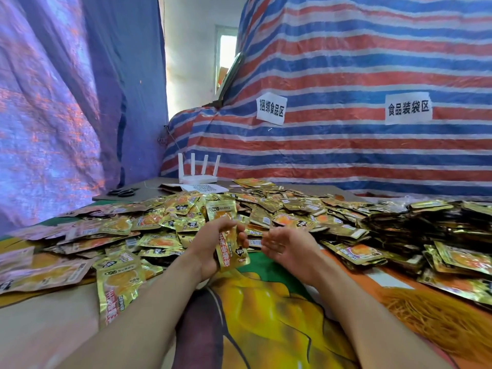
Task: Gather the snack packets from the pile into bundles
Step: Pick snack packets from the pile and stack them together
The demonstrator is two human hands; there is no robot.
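L hand [213, 246] grips a few gold packets [232, 249] w/ curled fingers; R hand [286, 243] loose, holding nothing, beside pile [266, 211].

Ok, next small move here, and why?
Probably the right hand reaches forward into the pile for more. It is open and empty beside the pile, while the left hand grips only a small bundle.

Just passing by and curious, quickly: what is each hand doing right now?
Left hand: grips a few gold snack packets.
Right hand: open, fingers relaxed, holding nothing.
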